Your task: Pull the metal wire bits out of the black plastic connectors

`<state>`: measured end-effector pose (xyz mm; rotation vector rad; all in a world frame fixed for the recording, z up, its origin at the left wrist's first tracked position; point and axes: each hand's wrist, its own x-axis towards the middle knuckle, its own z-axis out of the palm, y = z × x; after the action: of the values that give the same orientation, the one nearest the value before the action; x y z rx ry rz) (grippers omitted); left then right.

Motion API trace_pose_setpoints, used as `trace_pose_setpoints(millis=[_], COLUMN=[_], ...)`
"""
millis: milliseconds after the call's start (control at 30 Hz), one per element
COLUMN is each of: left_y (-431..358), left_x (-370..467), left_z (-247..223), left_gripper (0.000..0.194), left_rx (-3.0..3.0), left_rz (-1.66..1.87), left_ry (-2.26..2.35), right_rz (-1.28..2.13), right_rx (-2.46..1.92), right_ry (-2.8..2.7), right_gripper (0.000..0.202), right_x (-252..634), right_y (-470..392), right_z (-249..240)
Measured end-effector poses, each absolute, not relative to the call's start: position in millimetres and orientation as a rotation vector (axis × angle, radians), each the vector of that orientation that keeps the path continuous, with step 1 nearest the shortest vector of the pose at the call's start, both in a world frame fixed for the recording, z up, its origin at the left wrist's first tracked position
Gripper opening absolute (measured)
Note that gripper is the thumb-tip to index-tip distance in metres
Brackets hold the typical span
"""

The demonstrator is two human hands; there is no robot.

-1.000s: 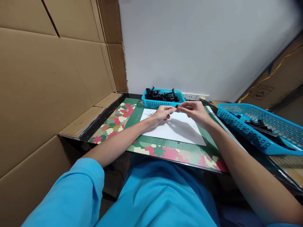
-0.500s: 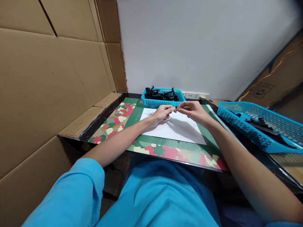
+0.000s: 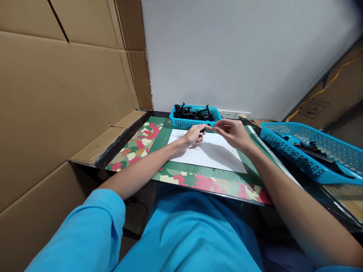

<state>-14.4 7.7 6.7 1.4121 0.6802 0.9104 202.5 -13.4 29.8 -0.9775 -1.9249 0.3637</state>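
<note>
My left hand [image 3: 195, 136] is raised over a white sheet [image 3: 211, 156], its index finger reaching toward the other hand. A small black plastic part [image 3: 203, 130] shows between its thumb and fingers, mostly hidden. Close by on the right, my right hand [image 3: 233, 133] has thumb and fingertips pinched together near the left index tip. Whatever lies in that pinch is too small to name; only a thin light glint shows. On the sheet's far left corner is a loose pile of tiny thin pieces [image 3: 178, 135], with a few more [image 3: 233, 150] at its right.
Behind the hands stands a blue basket [image 3: 188, 123] heaped with black plastic parts [image 3: 194, 113]. A larger blue basket [image 3: 300, 166] at the right holds long black parts [image 3: 317, 154]. Cardboard [image 3: 70, 94] walls the left side, and a green patterned mat [image 3: 195, 180] covers the table.
The fingertips of both hands have parted slightly. My left index finger is straighter, and the black part now sits farther back in the left hand, away from the right fingertips.
</note>
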Motion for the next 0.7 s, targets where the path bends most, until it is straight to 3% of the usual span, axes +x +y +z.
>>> trace_pose_setpoints(millis=[133, 267, 333, 567, 700], left_y=[9.7, 7.2, 6.0, 10.2, 11.2], left_x=[-13.2, -15.6, -16.6, -13.8, -12.2], left_z=[6.9, 10.2, 11.9, 10.2, 10.3], left_gripper=[0.044, 0.094, 0.103, 0.07, 0.067], left_rx=[1.572, 1.665, 1.656, 1.594, 1.539], left_rz=[1.05, 1.182, 1.205, 1.242, 1.258], left_ry=[0.634, 0.575, 0.575, 0.534, 0.571], right_rz=[0.408, 0.451, 0.475, 0.46, 0.42], right_rx=[-0.987, -0.973, -0.946, -0.892, -0.886], right_ry=[-1.867, -1.781, -1.735, -1.768, -1.813], right_gripper=[0.034, 0.034, 0.035, 0.032, 0.03], right_x=[204.3, 201.3, 198.4, 194.6, 195.4], right_y=[-11.4, -14.3, -17.2, -22.8, -22.4], right_z=[30.5, 35.0, 37.9, 41.7, 40.8])
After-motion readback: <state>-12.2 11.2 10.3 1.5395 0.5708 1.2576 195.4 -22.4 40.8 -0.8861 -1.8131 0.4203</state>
